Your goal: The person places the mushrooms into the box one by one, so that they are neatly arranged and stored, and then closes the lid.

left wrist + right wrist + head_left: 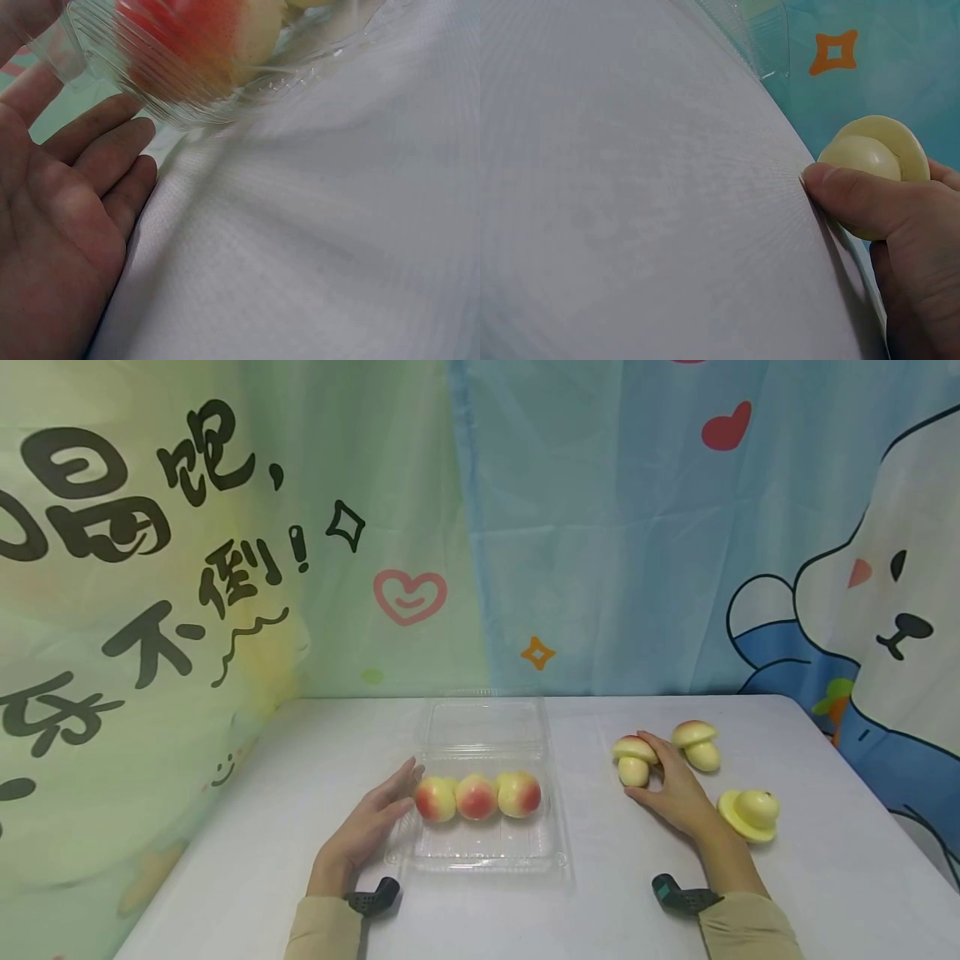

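Note:
In the head view, my right hand [681,795] grips a pale yellow mushroom-shaped piece [633,772] with a pinkish cap, thumb on one side and fingers on the other. The right wrist view shows the thumb along the rounded stem of this mushroom [861,159]. My left hand [366,827] is at the left side of a clear plastic clamshell box [487,853], its fingers loosely extended by the wall. Inside the box stand three red-and-yellow peach-shaped pieces [477,797] in a row. Ribbed plastic and one peach [187,45] show above the left fingertips in the left wrist view.
Behind the right hand lies a second mushroom-shaped piece [699,746]. A third one [750,815], cap down, lies beside the right wrist. The box's lid [486,724] is folded back toward the printed curtain [570,527]. A white cloth covers the table [247,877].

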`<state>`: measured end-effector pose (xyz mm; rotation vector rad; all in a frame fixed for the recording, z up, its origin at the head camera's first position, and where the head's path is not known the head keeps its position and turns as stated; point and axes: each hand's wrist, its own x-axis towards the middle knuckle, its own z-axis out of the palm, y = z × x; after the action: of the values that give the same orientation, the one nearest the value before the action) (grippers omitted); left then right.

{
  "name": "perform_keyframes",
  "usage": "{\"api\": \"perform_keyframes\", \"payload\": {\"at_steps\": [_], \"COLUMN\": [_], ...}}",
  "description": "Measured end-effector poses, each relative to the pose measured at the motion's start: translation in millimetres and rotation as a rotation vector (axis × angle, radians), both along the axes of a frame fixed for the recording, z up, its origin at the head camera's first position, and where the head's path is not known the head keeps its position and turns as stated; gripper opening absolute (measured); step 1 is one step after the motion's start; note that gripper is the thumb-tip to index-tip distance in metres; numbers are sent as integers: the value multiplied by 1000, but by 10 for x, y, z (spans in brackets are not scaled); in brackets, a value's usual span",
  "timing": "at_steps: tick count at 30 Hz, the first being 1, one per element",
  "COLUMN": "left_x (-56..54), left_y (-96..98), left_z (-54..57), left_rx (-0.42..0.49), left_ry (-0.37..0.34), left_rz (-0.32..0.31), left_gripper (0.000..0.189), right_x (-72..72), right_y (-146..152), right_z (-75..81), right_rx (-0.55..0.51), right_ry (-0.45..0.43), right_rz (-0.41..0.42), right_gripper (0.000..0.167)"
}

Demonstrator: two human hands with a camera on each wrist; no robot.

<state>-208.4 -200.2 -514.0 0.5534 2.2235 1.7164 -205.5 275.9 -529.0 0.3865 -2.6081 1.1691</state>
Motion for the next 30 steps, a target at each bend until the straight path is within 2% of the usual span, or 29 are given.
{"api": "perform_keyframes", "payload": {"at_steps": [4,11,20,30], "left_x": [6,16,14,22], "left_y": [0,9,12,26], "left_z": [1,19,12,22], "left_rx": [-20,-121,-135,-145], "left_ry": [4,-4,-12,-33], "left_rz": [12,74,84,102], "left_gripper": [67,66,67,67], "right_x": [5,9,1,-2], "right_y": [-2,1,-9,-43], "right_z": [7,23,46,86], "right_rx": [8,32,68,53], "right_ry": [-5,-23,-34,-34], "right_rz": [-9,-29,-40,-26], "right_gripper": [87,88,89,91]}}
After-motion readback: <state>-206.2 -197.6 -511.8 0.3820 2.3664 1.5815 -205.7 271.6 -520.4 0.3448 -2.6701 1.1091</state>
